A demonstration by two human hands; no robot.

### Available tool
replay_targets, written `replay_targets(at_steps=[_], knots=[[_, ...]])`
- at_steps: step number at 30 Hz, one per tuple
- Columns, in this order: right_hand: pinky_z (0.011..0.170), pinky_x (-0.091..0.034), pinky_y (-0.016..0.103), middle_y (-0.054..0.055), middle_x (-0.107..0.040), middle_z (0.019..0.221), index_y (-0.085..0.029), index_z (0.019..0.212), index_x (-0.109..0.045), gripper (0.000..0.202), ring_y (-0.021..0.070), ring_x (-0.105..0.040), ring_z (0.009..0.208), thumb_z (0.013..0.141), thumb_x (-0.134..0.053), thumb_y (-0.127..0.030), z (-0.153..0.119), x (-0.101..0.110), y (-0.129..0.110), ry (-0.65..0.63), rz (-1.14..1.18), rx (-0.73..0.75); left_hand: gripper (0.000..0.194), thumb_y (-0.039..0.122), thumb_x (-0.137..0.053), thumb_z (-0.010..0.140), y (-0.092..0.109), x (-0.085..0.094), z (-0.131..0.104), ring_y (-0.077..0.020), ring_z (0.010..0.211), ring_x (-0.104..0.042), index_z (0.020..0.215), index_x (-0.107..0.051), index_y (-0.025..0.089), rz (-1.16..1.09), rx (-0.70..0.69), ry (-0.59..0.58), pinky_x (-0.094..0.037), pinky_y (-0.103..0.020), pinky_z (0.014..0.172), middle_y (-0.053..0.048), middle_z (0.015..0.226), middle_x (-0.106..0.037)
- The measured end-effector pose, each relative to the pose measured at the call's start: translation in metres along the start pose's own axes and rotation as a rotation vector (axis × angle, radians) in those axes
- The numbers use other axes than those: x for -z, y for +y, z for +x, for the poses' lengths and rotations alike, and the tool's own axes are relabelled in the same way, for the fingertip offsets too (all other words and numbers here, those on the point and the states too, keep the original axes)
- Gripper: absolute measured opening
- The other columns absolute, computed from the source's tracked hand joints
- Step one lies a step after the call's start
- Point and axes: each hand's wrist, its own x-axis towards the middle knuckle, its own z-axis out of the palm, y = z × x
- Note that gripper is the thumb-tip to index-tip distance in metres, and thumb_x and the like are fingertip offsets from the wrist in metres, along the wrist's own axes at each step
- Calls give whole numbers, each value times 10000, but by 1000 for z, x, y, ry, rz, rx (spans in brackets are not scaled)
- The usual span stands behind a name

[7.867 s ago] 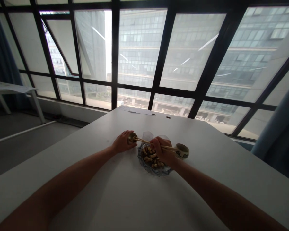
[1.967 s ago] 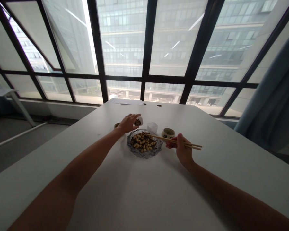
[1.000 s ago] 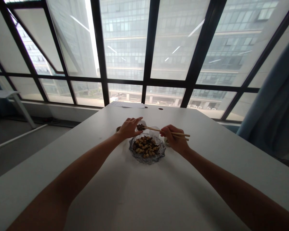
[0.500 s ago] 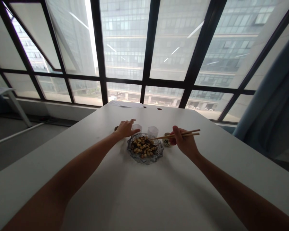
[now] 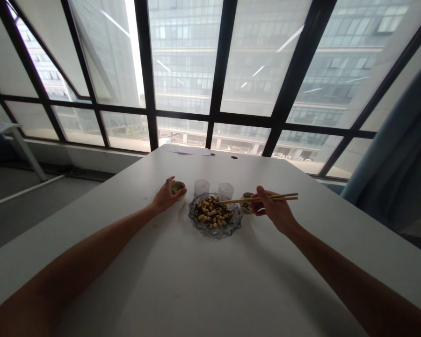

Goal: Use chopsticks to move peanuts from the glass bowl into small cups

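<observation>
Chopsticks (image 5: 236, 201) are pinched between the thumb and the fingers of my right hand (image 5: 275, 210), and their thin ends point to the left, at the peanuts (image 5: 210, 210) in the glass dish (image 5: 215, 231). Whether these tips touch a peanut or stay just over it, I cannot tell. The dish has a wavy rim and is placed on the white worktop (image 5: 203, 276), between my two hands, and small dark pieces lie among the peanuts. My left hand (image 5: 166, 194) is curved around a small olive cup (image 5: 178, 187), with the thumb at the near side of it; if the fingers press on the cup or only rest beside it, I cannot say. Just behind the dish stand two translucent cups, the left one (image 5: 202, 186) and the right one (image 5: 226, 189), apart from each other. A pale cup with dark characters (image 5: 246, 207) is near my right fingers, partly hidden by them. At the far end of the worktop lie some white papers (image 5: 185, 150), close to the window frame (image 5: 184, 116)
</observation>
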Motion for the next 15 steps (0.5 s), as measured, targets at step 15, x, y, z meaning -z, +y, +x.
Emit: replay_targets(at_steps=[15], knots=[[382, -511, 257, 79, -690, 531, -135, 678, -688, 619, 149, -597, 388, 535, -846, -717, -22, 10, 28, 111, 225, -65, 863, 655, -667, 807, -1, -2, -1, -292, 1081, -682, 1450, -383, 155, -38, 31, -46, -530, -450, 967, -168, 1212, -694]])
